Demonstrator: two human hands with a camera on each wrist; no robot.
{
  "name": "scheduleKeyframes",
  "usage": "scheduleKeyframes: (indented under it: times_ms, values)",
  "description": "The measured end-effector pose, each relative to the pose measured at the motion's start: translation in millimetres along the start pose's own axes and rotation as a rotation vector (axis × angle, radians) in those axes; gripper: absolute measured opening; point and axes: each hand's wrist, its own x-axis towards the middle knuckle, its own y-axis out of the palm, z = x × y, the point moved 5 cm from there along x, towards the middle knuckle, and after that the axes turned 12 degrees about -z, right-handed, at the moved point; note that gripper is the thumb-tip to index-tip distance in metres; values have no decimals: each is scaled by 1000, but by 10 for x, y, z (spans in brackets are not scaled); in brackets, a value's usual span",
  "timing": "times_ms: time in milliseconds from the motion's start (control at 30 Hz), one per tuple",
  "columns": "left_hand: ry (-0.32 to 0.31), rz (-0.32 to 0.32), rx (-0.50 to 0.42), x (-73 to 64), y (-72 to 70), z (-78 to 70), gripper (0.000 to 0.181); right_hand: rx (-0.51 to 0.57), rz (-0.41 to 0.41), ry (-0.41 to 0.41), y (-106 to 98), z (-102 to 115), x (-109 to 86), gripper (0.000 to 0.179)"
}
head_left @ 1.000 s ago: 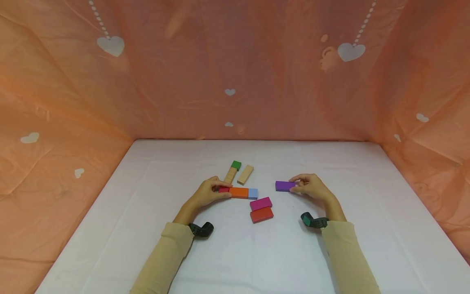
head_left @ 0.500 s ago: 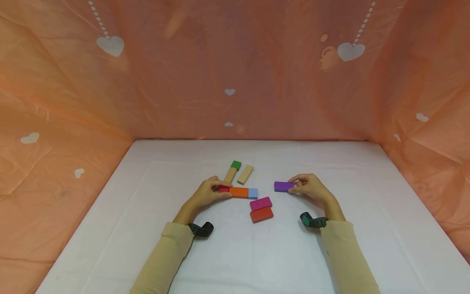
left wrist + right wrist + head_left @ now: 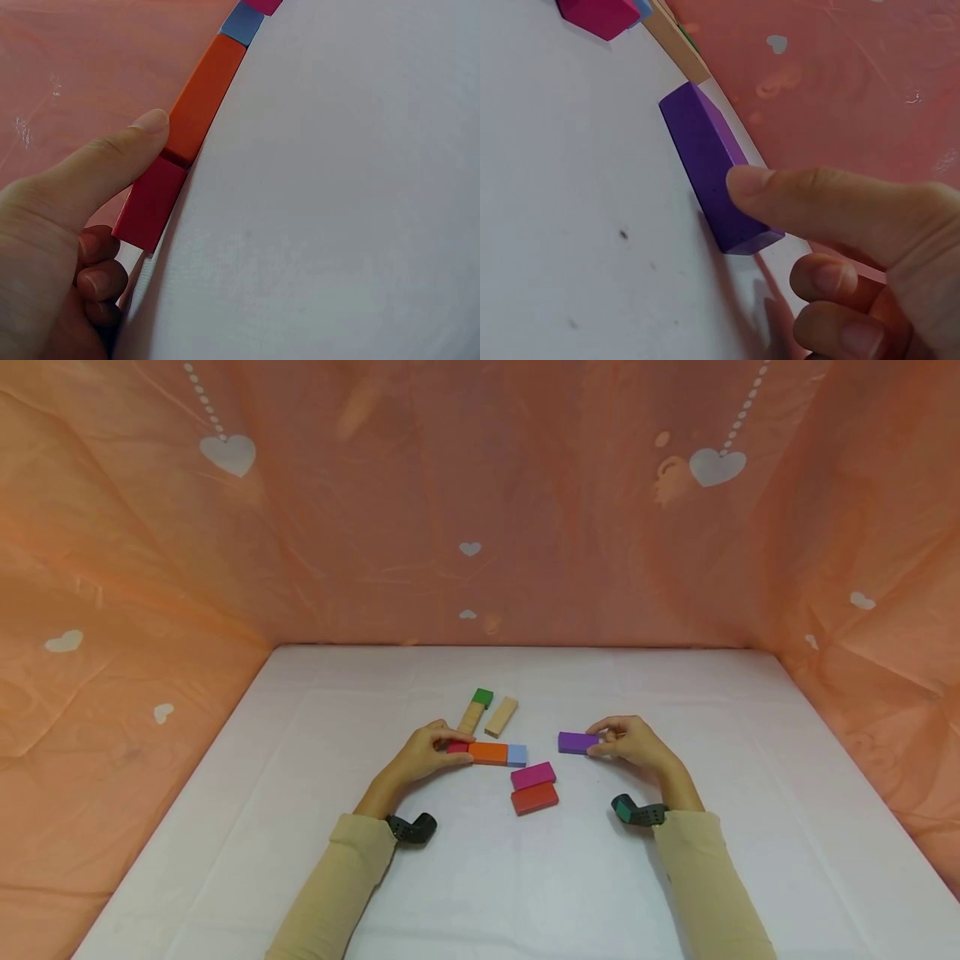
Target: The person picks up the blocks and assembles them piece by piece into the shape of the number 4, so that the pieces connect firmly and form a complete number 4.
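Just left of the orange block [image 3: 488, 753], the left hand [image 3: 420, 754] pinches the dark red block [image 3: 150, 202], a row seemingly joined through to the blue block [image 3: 517, 756], while well right of the orange block the right hand [image 3: 637, 745] pinches the purple block [image 3: 577, 743], not yet joined.

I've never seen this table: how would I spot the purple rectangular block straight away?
On the white table, find the bare right hand reaching in from a beige sleeve. It pinches one end of the purple rectangular block. That block is the only purple one, set apart by a gap from the small light-blue block.
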Motion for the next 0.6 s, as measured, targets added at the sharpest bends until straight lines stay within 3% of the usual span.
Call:
scheduleKeyframes:
  times_ms: [600]
  values:
    - [9, -1, -1, -5, 3, -15, 32, 37, 16, 6, 24, 34, -17, 39]
